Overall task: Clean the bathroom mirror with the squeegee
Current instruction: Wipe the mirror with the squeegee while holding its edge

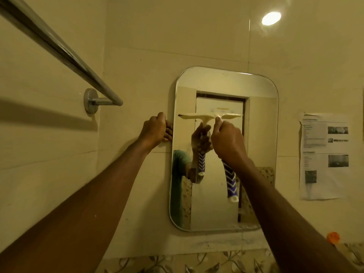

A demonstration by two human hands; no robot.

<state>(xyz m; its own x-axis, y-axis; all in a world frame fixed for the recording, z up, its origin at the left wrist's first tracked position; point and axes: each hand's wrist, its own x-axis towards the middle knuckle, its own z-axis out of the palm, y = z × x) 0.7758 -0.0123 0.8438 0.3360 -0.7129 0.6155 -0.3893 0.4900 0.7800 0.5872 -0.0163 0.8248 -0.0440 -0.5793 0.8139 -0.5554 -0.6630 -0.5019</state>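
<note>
The right hand (226, 140) grips the squeegee (230, 175) by its striped handle, blade pressed across the mirror (260, 134) just above its middle. The left hand (155, 129) curls around the mirror's left edge. The stroke looks midway; the lower glass likely remains.

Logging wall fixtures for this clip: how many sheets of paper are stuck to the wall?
1. The paper hangs on the wall right of the mirror, level with its middle. More could lie outside the frame.
</note>
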